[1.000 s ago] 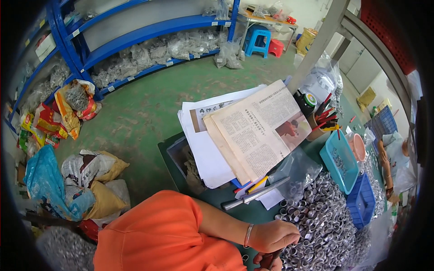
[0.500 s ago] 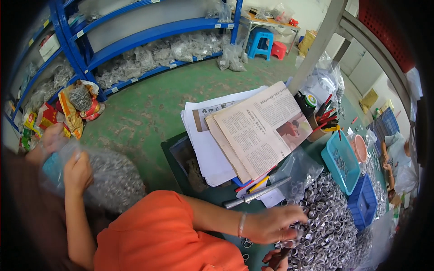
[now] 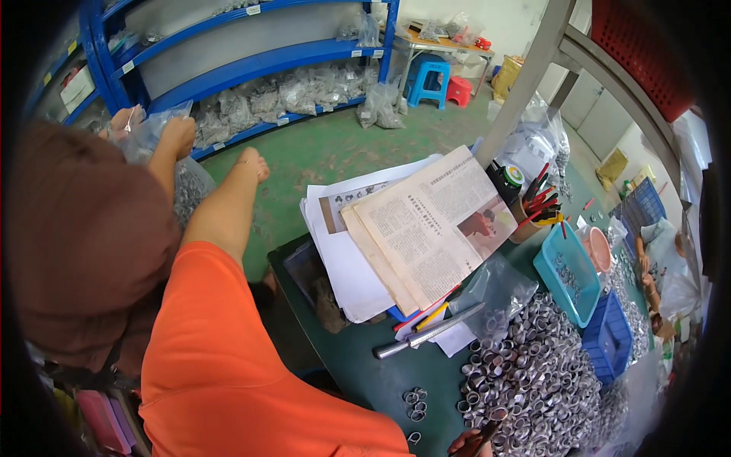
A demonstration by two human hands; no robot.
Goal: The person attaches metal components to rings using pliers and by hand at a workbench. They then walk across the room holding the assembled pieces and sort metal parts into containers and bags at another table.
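My left arm, in an orange sleeve, stretches out to the upper left, and my left hand (image 3: 254, 163) hangs over the floor with its fingers curled in. What it holds, if anything, is hidden. At the lower edge my right hand (image 3: 470, 443), partly cut off, grips a dark brown stick-shaped tool (image 3: 478, 437) that points toward the pile of metal rings (image 3: 533, 373) on the table. A few loose rings (image 3: 415, 404) lie left of the pile. Beside my left hand, a co-worker in brown holds a clear plastic bag of metal pieces (image 3: 190, 190).
Newspapers (image 3: 426, 228) lie on white sheets on the green table (image 3: 343, 358). A tapered metal rod (image 3: 430, 329) lies below them. Beyond the pile stand a teal basket (image 3: 544, 266), a blue basket (image 3: 609, 335) and a pen cup (image 3: 525, 227). Blue shelves (image 3: 266, 76) hold bagged pieces. Another person sits far right.
My left hand has left the ring pile and swung out to the left. The co-worker has moved closer, and the bag is now higher. My right hand still grips the brown tool.
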